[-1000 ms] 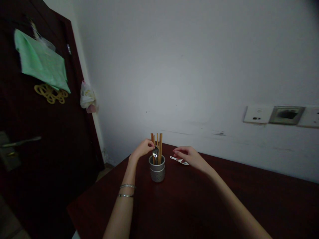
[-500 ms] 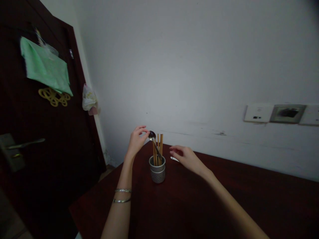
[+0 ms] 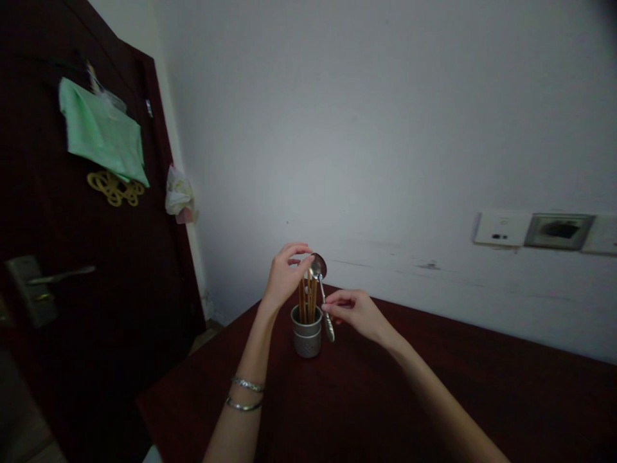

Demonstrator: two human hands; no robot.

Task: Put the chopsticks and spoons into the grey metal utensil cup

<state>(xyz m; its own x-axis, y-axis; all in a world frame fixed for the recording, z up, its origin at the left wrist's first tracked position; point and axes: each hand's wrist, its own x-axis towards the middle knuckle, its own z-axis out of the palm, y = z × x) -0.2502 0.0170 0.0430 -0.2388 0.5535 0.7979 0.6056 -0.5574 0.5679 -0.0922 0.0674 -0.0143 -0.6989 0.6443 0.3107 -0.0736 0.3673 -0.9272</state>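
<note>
A metal spoon [image 3: 329,326] hangs bowl up just right of the utensil holder, its handle tilted down to the right. My left hand [image 3: 288,273] pinches the bowl at the top between thumb and fingers. Lower down, my right hand [image 3: 355,312] has thumb and fingers closed on the handle. Wooden chopsticks [image 3: 308,303] stand upright in the grey metal utensil holder [image 3: 307,341], partly behind the spoon and my left hand. Two silver bangles ring my left wrist.
The dark red table [image 3: 366,399] meets a pale wall [image 3: 385,161] at the back. On the wall at right are sockets [image 3: 501,229]. A dark door [image 3: 130,283] with a green cloth [image 3: 103,132] stands at left, beside a hanging plastic bag [image 3: 178,193].
My left hand has moved right with the spoon, which now hangs outside the holder. My right hand has closed on its handle. The view has shifted slightly.
</note>
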